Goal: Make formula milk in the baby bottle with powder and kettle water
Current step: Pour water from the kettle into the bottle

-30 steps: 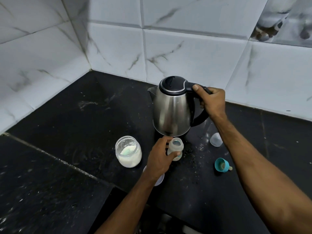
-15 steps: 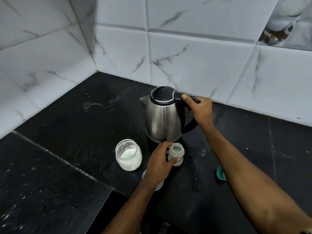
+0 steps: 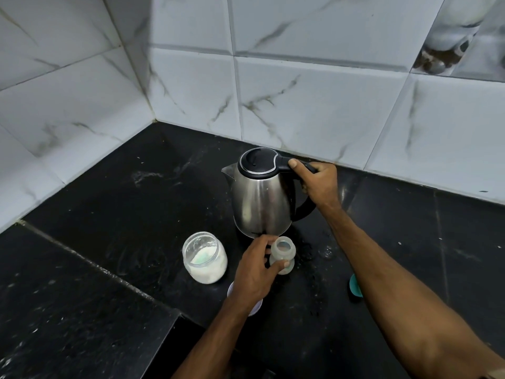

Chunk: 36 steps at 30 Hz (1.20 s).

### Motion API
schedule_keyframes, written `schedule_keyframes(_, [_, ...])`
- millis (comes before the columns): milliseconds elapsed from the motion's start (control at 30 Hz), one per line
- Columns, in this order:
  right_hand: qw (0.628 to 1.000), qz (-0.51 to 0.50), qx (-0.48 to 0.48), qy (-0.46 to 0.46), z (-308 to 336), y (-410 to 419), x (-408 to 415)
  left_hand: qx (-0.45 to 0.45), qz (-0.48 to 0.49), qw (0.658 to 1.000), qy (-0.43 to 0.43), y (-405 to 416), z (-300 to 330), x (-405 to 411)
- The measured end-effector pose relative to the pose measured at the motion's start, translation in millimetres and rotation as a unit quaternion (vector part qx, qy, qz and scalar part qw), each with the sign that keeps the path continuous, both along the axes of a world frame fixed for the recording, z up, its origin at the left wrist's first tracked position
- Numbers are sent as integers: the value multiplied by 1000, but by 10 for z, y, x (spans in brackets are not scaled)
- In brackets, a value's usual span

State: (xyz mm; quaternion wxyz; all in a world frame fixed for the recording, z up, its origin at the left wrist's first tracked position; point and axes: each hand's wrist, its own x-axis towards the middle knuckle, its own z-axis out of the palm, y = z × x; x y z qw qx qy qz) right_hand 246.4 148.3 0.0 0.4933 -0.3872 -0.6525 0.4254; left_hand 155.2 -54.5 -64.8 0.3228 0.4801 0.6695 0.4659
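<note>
Holding the baby bottle [image 3: 282,254] upright on the bench [image 3: 109,242], my left grip [image 3: 255,274] curled round it; my right grip [image 3: 318,184] clasped the kettle [image 3: 259,198] handle just behind. The powder jar [image 3: 205,259] stood left. My right arm half hid a teal piece [image 3: 355,285].

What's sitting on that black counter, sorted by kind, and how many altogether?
Kettle: 1, gripped by the right hand
Baby bottle: 1, held by the left hand
Powder jar: 1
White lid: 1, partly hidden
Teal piece: 1, mostly hidden
Total: 5
</note>
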Motion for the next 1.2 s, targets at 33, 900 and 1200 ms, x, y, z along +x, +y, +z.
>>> schedule_keyframes(33, [1000, 1, -1, -1, -7, 11, -5, 1, 0, 1000, -2, 2, 0, 0])
schedule_keyframes(900, [999, -19, -33, 23, -54, 147, -11, 11, -4, 1000, 2, 11, -9, -25])
schedule_keyframes(1200, [999, -1, -34, 15, -57, 191, 43, 4, -8, 1000, 2, 12, 0, -29])
